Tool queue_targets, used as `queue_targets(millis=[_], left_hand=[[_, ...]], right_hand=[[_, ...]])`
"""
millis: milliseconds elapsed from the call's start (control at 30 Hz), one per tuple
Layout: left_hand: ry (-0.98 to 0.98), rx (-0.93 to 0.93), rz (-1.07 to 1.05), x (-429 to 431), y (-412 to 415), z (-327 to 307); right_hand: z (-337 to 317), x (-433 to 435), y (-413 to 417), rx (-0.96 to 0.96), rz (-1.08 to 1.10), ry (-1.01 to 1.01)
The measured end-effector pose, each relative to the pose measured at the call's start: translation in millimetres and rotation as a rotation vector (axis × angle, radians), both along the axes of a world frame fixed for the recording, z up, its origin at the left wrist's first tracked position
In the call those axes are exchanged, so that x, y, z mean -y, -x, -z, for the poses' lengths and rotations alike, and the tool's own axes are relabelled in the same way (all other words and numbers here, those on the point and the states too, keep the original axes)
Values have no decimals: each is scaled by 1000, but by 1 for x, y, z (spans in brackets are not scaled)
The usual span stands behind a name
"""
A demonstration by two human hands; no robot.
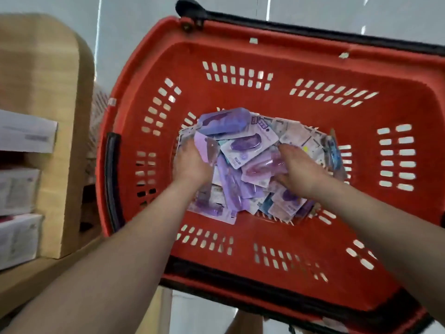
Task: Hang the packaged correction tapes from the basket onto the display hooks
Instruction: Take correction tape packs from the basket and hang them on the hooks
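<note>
**While both hands work the heap, the tapes lie in the basket**

Where the fingers [187, 147] of the left hand [190, 165] meet the heap, they curl round the edge of a lilac packet [207, 148] and grip it. The card stands up against the palm at the hand's 1 o'clock. Across the heap, the fingers [287, 150] of the right hand [301, 168] reach toward 10 o'clock, with a pink packet [263, 168] just beside them. Motion blur hides whether they pinch it or only lie against it, so that grasp cannot be told.

The two hands sit at 9 o'clock and 3 o'clock of the correction tapes [243, 145]. These form a loose pile of purple, lilac and a few blue blister cards, lying at all angles and overlapping one another on the basket's floor. From the wrists, two bare forearms run out to the frame's edge at 7 o'clock and 5 o'clock.

Around the pile rise the slotted walls of the red basket [313, 68], seen from straight above. A black handle [313, 30] lies along its rim at 12 o'clock, and a black side grip [112, 177] sits on the rim at 9 o'clock.

Beyond the basket at 9 o'clock stands a wooden shelf unit [48, 80] with a rounded end panel. White boxes [26, 133] are stacked on its shelves at the frame's left edge. Pale floor [144, 10] shows past the basket at 12 o'clock.
</note>
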State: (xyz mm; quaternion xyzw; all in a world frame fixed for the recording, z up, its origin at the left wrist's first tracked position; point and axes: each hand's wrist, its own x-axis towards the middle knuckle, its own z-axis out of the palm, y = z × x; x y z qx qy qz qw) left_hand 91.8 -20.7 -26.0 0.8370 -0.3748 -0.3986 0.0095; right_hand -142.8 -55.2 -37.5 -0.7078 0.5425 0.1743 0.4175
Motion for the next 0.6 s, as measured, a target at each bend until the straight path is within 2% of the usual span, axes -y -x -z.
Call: queue_targets(millis=[100, 200, 267, 333, 400, 500, 600], left_hand=[[5, 26, 5, 0, -9, 31], [54, 60, 25, 1, -19, 36], [63, 43, 18, 2, -23, 29], [105, -58, -94, 3, -20, 13], [146, -279, -298, 6, -7, -11], [55, -617, -451, 7, 33, -33], [14, -688, -446, -3, 79, -27]], right_hand=[[31, 3, -8, -177, -133, 43], [38, 0, -11, -204, -94, 162], [30, 0, -9, -167, -60, 113], [17, 2, -2, -142, 21, -6], [-1, 4, 7, -88, 202, -131], [-24, -5, 13, 199, 634, -254], [-32, -19, 4, 538, 1004, -466]])
